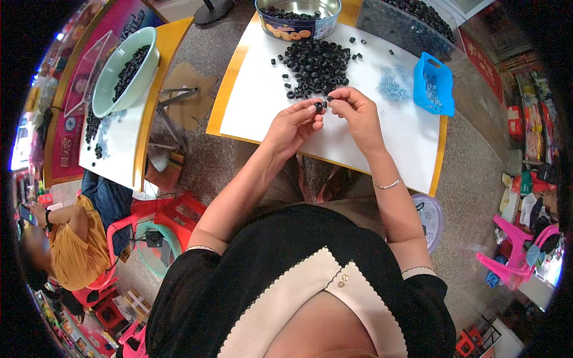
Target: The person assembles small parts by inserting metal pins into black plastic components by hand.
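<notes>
My left hand [287,128] pinches a small black ring-shaped part [319,107] between thumb and fingertips, above the near edge of the white-topped table [256,110]. Close against it, my right hand [361,119] is closed on another small black piece [330,98], held by thumb and forefinger. The two pieces are nearly touching; whether they are joined is too small to tell. Just beyond both hands lies a heap of black ring-like parts [316,65]. To the right is a scatter of tiny shiny, pale-blue-looking pieces [394,88], beside a blue plastic tray [419,89] holding more of them.
A round tin [327,28] and a clear bin [382,27] of black parts stand at the far edge. On a second table at left sits a pale green basin [149,65] of black parts. A person in a yellow shirt [77,244] sits there. A pink stool [510,250] stands right.
</notes>
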The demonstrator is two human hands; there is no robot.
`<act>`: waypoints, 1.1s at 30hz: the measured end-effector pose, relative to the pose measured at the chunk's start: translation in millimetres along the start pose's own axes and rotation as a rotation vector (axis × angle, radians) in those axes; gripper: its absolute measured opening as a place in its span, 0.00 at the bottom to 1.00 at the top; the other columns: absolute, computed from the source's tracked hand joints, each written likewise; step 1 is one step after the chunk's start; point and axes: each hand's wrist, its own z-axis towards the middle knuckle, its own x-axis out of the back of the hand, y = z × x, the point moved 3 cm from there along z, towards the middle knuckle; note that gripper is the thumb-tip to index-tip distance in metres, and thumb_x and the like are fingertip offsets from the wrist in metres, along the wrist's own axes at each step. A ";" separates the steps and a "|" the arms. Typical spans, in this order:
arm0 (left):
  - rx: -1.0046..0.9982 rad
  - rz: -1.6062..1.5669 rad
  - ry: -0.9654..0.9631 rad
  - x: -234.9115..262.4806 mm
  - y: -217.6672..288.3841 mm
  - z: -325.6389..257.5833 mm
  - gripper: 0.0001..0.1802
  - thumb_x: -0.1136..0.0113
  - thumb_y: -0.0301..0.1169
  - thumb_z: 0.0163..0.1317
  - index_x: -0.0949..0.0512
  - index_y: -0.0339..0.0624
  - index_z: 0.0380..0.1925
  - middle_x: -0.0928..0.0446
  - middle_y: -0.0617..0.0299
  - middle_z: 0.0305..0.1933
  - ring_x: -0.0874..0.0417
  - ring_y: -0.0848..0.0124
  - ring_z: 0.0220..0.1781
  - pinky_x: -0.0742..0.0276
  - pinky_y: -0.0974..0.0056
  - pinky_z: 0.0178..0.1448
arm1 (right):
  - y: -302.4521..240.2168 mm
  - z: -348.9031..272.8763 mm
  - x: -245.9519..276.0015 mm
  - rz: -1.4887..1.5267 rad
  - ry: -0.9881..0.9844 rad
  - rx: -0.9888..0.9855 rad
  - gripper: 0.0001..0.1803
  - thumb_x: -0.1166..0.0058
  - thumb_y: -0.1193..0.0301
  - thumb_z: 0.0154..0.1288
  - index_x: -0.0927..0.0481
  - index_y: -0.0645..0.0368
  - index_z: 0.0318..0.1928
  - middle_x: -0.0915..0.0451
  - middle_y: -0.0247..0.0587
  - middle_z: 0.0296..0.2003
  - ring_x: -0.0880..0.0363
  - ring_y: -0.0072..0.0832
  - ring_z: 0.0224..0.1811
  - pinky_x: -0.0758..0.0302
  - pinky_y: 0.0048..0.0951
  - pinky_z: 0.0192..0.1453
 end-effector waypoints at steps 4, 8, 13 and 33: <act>-0.046 0.005 -0.035 -6.0 1.6 -1.0 0.12 0.49 0.23 0.64 0.28 0.31 0.47 0.23 0.55 0.38 0.20 0.73 0.33 0.19 0.71 0.41 | -5.3 -9.1 0.2 -0.010 -0.033 -0.054 0.06 0.45 0.75 0.60 0.22 0.62 0.37 0.24 0.27 0.29 0.30 0.13 0.30 0.33 0.15 0.36; -0.073 0.042 -0.032 -11.4 2.5 -1.9 0.12 0.48 0.23 0.63 0.27 0.31 0.47 0.22 0.57 0.36 0.19 0.73 0.33 0.20 0.71 0.41 | -12.1 -17.6 0.7 -0.072 -0.018 -0.018 0.06 0.46 0.76 0.60 0.22 0.62 0.38 0.24 0.27 0.29 0.30 0.12 0.31 0.32 0.15 0.37; -0.117 0.153 -0.019 -15.5 1.7 -3.5 0.13 0.47 0.24 0.62 0.26 0.31 0.46 0.22 0.58 0.34 0.20 0.72 0.33 0.20 0.70 0.40 | -18.8 -23.3 -1.8 -0.143 0.036 0.058 0.04 0.44 0.75 0.59 0.21 0.62 0.34 0.24 0.26 0.26 0.31 0.11 0.27 0.33 0.16 0.30; -0.432 0.548 -0.056 -24.6 -2.9 -12.2 0.09 0.46 0.23 0.62 0.24 0.31 0.41 0.22 0.61 0.31 0.20 0.77 0.30 0.22 0.73 0.36 | -37.2 -38.1 -14.6 -0.698 0.113 0.565 0.04 0.46 0.81 0.53 0.26 0.63 0.31 0.26 0.43 0.26 0.27 0.37 0.28 0.29 0.34 0.33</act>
